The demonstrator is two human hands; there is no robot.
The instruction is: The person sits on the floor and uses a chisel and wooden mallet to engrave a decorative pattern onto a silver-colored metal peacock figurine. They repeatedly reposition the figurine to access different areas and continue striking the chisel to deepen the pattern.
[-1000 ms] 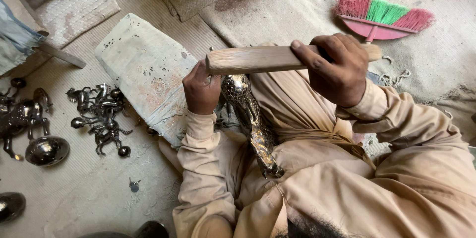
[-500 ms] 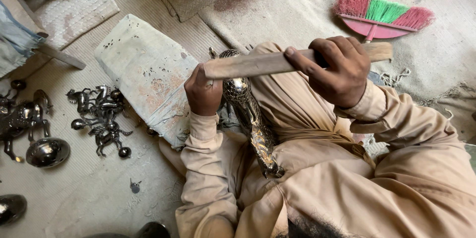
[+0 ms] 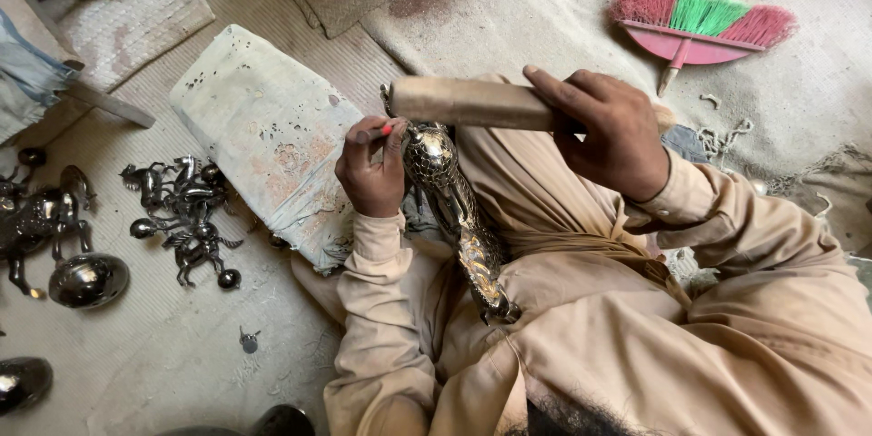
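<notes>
Mallet (image 3: pixel 472 102) crosswise, head toward left hand (image 3: pixel 372 168)

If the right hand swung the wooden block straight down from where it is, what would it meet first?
Most likely the red-tipped tool pinched in the left hand, set against the patterned metal piece just below the wooden block held by the right hand. Depth is unclear.

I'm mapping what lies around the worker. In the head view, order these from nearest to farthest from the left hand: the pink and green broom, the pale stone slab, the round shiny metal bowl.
From the left hand:
1. Pale stone slab, just beside it on the floor.
2. Round shiny metal bowl, lower left on the floor.
3. Pink and green broom, upper right, beyond the right hand.
</notes>
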